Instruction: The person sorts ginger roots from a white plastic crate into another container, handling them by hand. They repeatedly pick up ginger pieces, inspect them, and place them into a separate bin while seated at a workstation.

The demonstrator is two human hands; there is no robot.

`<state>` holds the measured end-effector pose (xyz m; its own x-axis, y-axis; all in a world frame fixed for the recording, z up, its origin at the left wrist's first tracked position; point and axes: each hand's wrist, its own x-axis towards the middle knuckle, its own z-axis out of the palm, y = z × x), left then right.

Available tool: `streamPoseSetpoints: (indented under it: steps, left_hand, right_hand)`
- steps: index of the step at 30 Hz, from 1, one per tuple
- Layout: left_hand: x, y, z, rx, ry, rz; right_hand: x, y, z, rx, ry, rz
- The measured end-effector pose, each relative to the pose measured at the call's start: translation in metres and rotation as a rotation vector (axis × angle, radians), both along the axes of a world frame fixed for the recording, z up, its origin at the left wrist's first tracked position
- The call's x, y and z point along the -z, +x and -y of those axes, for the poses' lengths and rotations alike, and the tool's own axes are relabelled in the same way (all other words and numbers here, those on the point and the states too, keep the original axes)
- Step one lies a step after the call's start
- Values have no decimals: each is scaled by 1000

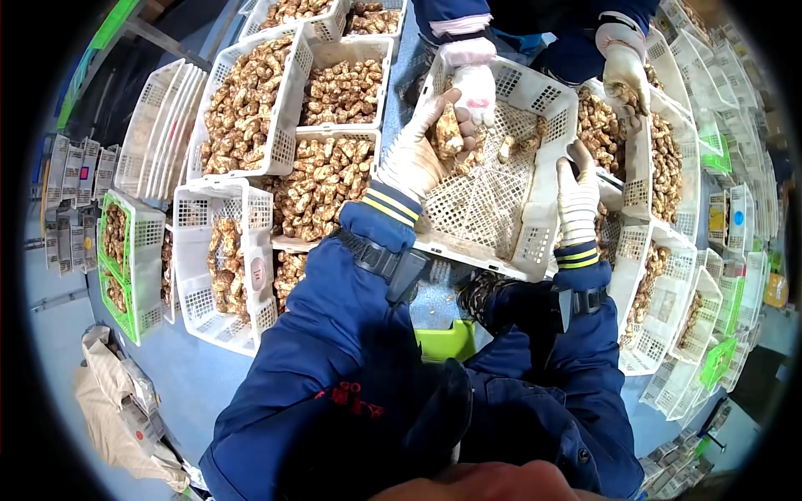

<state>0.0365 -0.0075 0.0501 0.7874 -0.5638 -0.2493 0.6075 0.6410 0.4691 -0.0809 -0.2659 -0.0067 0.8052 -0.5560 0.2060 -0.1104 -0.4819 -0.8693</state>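
Note:
My left hand point(415, 154), in a pale work glove, is closed around a brown-and-white mushroom point(449, 132) that looks like a matsutake, over the left side of a white perforated crate point(476, 213). A few mushrooms point(507, 149) lie in that crate, mostly toward its far end. My right hand point(577, 196), gloved too, is at the crate's right rim with its fingers apart and nothing visible in them. Whether it touches the rim, I cannot tell. A co-worker's gloved hand point(474, 88) reaches into the far left part of the crate, close to my left hand.
The co-worker's other gloved hand point(626, 75) is over a mushroom-filled crate point(600, 125) at right. Full crates point(242, 104) stand at left, and more crates point(668, 159) line the right. A green container point(443, 342) sits on the blue floor point(430, 305) near my legs.

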Motion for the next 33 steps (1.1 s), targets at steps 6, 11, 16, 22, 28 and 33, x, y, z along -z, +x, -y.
streamPoseSetpoints:
  steps: [6,11,16,22,28,33]
  left_hand:
    - [-6,25,-35,-238,-151,-89]
    - [-5,33,-45,-237,-306,-99]
    - [-13,35,-56,-329,-457,-123]
    - [-1,52,-64,-459,-484,-161]
    - [-9,48,-59,-370,-553,-129]
    - [-6,47,-62,-346,-482,-140]
  right_hand:
    - [10,1,-8,-77,-47,-92]
    - [26,5,-29,-228,-10,-308]
    - [73,-1,-33,-456,-41,-661]
    - [135,34,-35,-433,-185,-758]
    - [182,96,-46,-233,-298,-636]
    - [195,115,-73,-183,-473,-785]
